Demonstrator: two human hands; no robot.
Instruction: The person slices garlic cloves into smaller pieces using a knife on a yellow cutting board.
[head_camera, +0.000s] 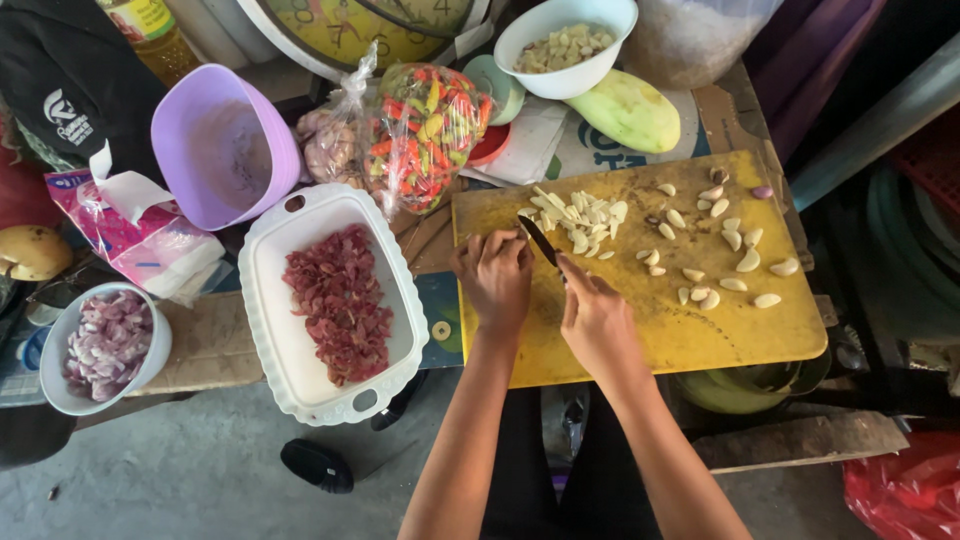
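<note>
Slicing is under way: the right hand (598, 318) is closed round the handle of a dark-bladed knife (540, 241), its tip angled toward the left hand (495, 275), whose curled fingers press down on a garlic clove I cannot see beneath them, on the yellow cutting board (740, 325). Just beyond both hands lies a pile of sliced garlic (578, 221), with whole peeled garlic cloves (722, 262) scattered to the right of the right hand. The next cut seems to call for knuckles kept clear of the blade.
</note>
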